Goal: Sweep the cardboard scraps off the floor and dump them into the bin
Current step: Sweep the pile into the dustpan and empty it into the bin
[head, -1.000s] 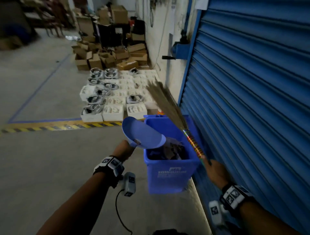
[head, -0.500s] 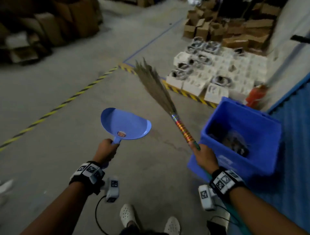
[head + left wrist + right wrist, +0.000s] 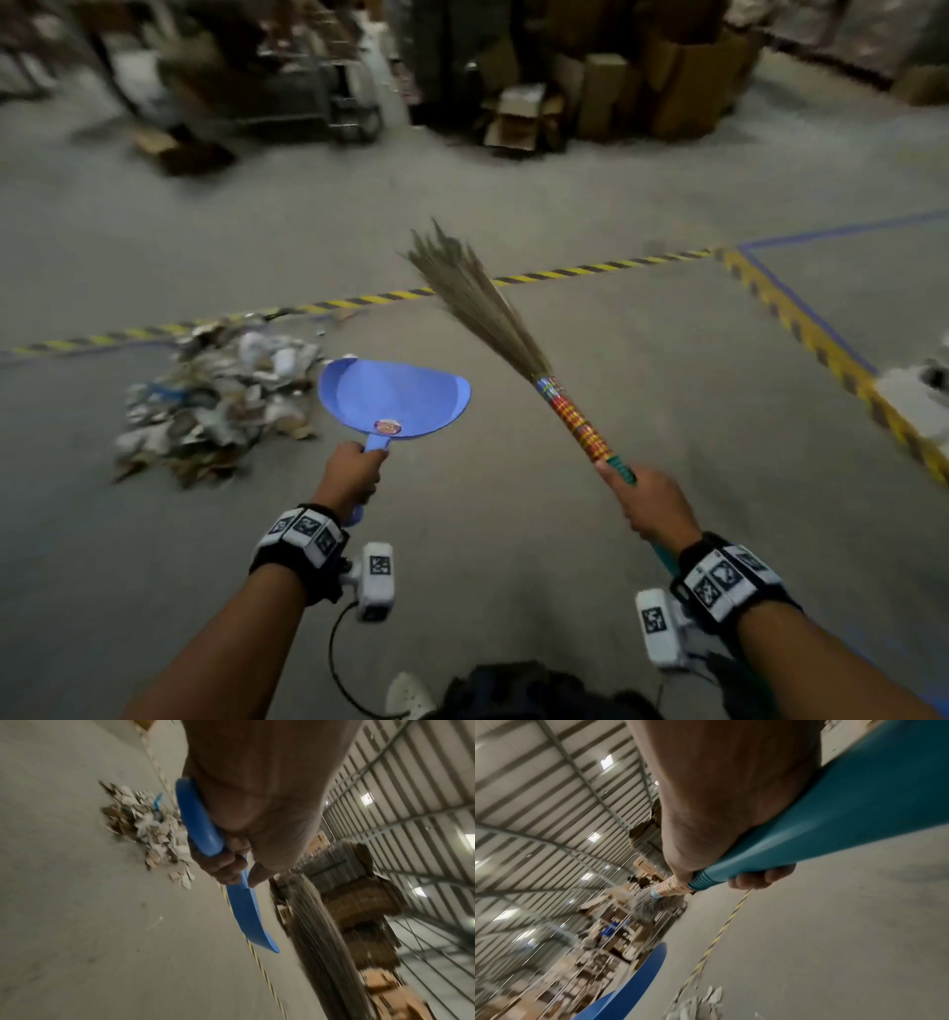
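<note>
A heap of cardboard scraps (image 3: 215,395) lies on the grey floor at the left, also in the left wrist view as scraps (image 3: 151,833). My left hand (image 3: 352,475) grips the handle of a blue dustpan (image 3: 395,398), held level in the air just right of the heap with nothing in it. My right hand (image 3: 649,501) grips the teal handle of a grass broom (image 3: 482,303), whose bristles point up and away. The dustpan (image 3: 241,906) and the broom handle (image 3: 808,833) show in the wrist views. The bin is out of view.
A yellow-black hazard stripe (image 3: 565,270) crosses the floor beyond the heap and turns down the right side. Stacked cardboard boxes (image 3: 616,87) and clutter line the far wall. White trays (image 3: 919,390) show at the right edge. My shoe (image 3: 408,694) is at the bottom.
The view has swung left, away from the blue bin, which has left the frame. The scrap heap has come into sight. Both hands still hold the dustpan and the broom.
</note>
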A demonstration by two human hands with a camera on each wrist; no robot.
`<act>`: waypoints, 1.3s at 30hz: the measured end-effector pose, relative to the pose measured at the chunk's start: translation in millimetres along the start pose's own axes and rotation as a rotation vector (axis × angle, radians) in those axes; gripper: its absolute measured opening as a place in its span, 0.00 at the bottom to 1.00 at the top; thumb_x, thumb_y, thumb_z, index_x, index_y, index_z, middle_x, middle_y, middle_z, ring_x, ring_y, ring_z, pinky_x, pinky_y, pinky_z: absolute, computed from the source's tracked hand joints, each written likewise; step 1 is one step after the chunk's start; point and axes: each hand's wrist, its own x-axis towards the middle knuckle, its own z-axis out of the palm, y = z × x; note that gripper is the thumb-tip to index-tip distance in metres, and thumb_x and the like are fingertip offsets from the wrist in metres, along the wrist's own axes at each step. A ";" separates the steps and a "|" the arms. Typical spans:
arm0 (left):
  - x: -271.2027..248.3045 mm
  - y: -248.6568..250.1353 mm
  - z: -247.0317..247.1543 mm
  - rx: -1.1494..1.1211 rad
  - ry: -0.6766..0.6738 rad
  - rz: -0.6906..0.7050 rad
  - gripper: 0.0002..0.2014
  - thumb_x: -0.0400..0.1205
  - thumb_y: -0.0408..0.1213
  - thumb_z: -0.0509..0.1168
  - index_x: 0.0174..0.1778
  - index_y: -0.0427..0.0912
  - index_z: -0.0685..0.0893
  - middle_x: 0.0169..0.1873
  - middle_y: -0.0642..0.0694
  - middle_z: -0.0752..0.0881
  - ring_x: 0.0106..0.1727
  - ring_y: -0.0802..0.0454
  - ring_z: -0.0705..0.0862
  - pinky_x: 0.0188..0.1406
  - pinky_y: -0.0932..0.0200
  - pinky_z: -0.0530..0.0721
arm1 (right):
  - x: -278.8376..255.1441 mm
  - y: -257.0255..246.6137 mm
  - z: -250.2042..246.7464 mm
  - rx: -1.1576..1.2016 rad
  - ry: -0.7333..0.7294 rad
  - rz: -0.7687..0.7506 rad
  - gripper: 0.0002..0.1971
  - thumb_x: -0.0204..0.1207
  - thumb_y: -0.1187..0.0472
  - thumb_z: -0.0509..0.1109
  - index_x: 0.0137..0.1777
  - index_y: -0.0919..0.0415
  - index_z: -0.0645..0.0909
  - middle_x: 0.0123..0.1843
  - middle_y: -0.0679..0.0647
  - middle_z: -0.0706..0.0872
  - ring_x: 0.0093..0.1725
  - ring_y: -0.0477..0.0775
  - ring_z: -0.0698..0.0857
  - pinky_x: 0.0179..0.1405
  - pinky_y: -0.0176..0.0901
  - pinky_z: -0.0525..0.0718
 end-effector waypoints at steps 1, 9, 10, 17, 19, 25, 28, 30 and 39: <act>7.1 -9.5 -28.9 -0.036 0.035 -0.021 0.08 0.81 0.34 0.61 0.39 0.37 0.70 0.23 0.42 0.70 0.18 0.52 0.64 0.16 0.66 0.59 | 7.3 -26.2 17.6 -0.003 -0.025 -0.029 0.33 0.72 0.27 0.61 0.29 0.59 0.74 0.25 0.58 0.84 0.29 0.65 0.86 0.32 0.57 0.87; 32.8 -73.6 -195.3 -0.214 0.315 -0.139 0.08 0.82 0.30 0.58 0.36 0.39 0.72 0.20 0.44 0.68 0.18 0.52 0.63 0.22 0.64 0.59 | 48.0 -192.1 127.7 -0.016 -0.201 -0.221 0.29 0.74 0.34 0.67 0.37 0.64 0.80 0.20 0.55 0.79 0.17 0.54 0.79 0.20 0.50 0.82; 35.6 -80.9 -208.4 -0.226 0.344 -0.157 0.09 0.82 0.31 0.58 0.35 0.38 0.72 0.20 0.43 0.68 0.18 0.52 0.63 0.22 0.63 0.59 | 52.8 -206.9 139.3 -0.026 -0.224 -0.238 0.29 0.74 0.34 0.67 0.37 0.64 0.81 0.20 0.54 0.79 0.17 0.53 0.79 0.19 0.49 0.82; 76.0 -103.6 -280.4 -0.257 0.489 -0.277 0.09 0.82 0.32 0.60 0.36 0.37 0.73 0.22 0.42 0.70 0.20 0.51 0.65 0.22 0.63 0.60 | 106.4 -305.1 207.8 -0.132 -0.377 -0.359 0.26 0.75 0.35 0.66 0.39 0.61 0.82 0.23 0.57 0.82 0.19 0.54 0.80 0.21 0.50 0.83; 98.0 -103.6 -298.3 -0.252 0.519 -0.314 0.08 0.82 0.32 0.60 0.37 0.37 0.73 0.23 0.42 0.70 0.20 0.51 0.65 0.21 0.64 0.60 | 133.8 -331.5 228.9 -0.151 -0.419 -0.375 0.26 0.75 0.35 0.66 0.39 0.61 0.81 0.23 0.57 0.81 0.20 0.54 0.80 0.22 0.48 0.83; 171.3 -92.2 -351.3 -0.209 0.565 -0.437 0.07 0.81 0.31 0.62 0.37 0.35 0.76 0.20 0.44 0.69 0.17 0.52 0.63 0.20 0.66 0.59 | 234.0 -422.2 284.1 -0.203 -0.523 -0.456 0.29 0.76 0.33 0.64 0.37 0.64 0.80 0.21 0.56 0.81 0.18 0.56 0.81 0.21 0.49 0.83; 195.3 -75.2 -392.7 -0.113 0.497 -0.541 0.08 0.82 0.29 0.62 0.36 0.36 0.74 0.21 0.42 0.70 0.14 0.53 0.63 0.15 0.70 0.59 | 269.2 -470.7 300.1 -0.240 -0.582 -0.476 0.31 0.76 0.33 0.63 0.37 0.64 0.80 0.23 0.58 0.82 0.20 0.58 0.83 0.23 0.53 0.85; 207.0 -68.3 -426.1 -0.051 0.430 -0.601 0.09 0.82 0.29 0.61 0.35 0.35 0.75 0.22 0.41 0.72 0.11 0.54 0.63 0.14 0.72 0.60 | 289.0 -503.9 311.9 -0.282 -0.608 -0.501 0.31 0.77 0.32 0.61 0.36 0.64 0.79 0.24 0.59 0.83 0.22 0.59 0.84 0.25 0.52 0.86; 253.9 -86.3 -578.8 0.063 0.245 -0.798 0.10 0.82 0.30 0.63 0.34 0.33 0.75 0.21 0.40 0.74 0.11 0.54 0.65 0.15 0.71 0.62 | 331.2 -649.2 410.3 -0.505 -0.718 -0.639 0.29 0.78 0.33 0.59 0.39 0.61 0.80 0.29 0.59 0.85 0.26 0.58 0.85 0.25 0.50 0.85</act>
